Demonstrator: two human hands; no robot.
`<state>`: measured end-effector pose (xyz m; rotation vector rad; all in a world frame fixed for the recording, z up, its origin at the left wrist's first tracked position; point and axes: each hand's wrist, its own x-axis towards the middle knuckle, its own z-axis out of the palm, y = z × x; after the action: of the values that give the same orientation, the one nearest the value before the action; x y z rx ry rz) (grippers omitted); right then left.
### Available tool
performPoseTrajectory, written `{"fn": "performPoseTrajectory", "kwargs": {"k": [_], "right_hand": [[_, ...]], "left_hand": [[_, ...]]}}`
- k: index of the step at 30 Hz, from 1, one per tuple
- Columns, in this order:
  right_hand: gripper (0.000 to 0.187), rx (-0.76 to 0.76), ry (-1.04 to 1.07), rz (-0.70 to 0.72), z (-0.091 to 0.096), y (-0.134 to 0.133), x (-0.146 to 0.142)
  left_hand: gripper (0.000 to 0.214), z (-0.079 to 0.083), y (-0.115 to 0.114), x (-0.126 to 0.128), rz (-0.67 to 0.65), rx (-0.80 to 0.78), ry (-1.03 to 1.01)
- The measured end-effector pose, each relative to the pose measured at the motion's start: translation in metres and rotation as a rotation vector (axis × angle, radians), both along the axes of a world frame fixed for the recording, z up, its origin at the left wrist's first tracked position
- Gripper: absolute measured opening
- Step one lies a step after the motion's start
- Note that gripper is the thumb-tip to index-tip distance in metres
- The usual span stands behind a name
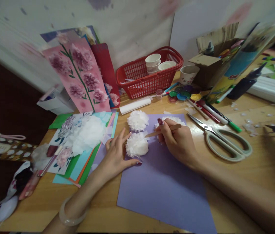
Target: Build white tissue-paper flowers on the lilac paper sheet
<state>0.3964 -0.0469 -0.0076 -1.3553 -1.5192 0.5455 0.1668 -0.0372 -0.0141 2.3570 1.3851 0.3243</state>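
Observation:
My right hand (pixel 176 139) grips a flat wooden craft stick (pixel 176 126), its tip at the right edge of a white ruffled paper flower (pixel 136 144). My left hand (pixel 115 146) is at that flower's left side, thumb and fingers spread, fingertips at its edge. Just above sits a second white paper flower (pixel 137 120). A third white flower (pixel 173 121) shows partly behind my right hand. All three lie on a purple sheet of paper (pixel 161 191) on the wooden table.
Scissors (pixel 221 139) and markers (pixel 215 112) lie to the right. Behind stand a red basket (pixel 149 79) with paper cups, a cup (pixel 188 75) and paint pots (pixel 182 94). Coloured paper sheets (pixel 81 165) with white tissue (pixel 88 135) lie left, below a pink flower picture (pixel 79 74).

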Motion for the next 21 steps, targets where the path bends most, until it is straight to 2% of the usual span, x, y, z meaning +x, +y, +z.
{"fn": "performPoseTrajectory", "kwargs": {"k": [10, 17, 21], "right_hand": [[0.057, -0.053, -0.04, 0.092, -0.0049, 0.0029, -0.0007], [0.051, 0.026, 0.029, -0.02, 0.0012, -0.0003, 0.0042], [0.051, 0.012, 0.013, 0.01, -0.0011, 0.0019, 0.0019]], "left_hand": [[0.117, 0.0002, -0.0003, -0.0004, -0.011, -0.008, -0.001], [0.118, 0.0001, -0.0003, -0.0002, -0.005, -0.013, 0.003], [0.116, 0.0015, -0.0009, 0.0003, 0.0, -0.016, 0.013]]}}
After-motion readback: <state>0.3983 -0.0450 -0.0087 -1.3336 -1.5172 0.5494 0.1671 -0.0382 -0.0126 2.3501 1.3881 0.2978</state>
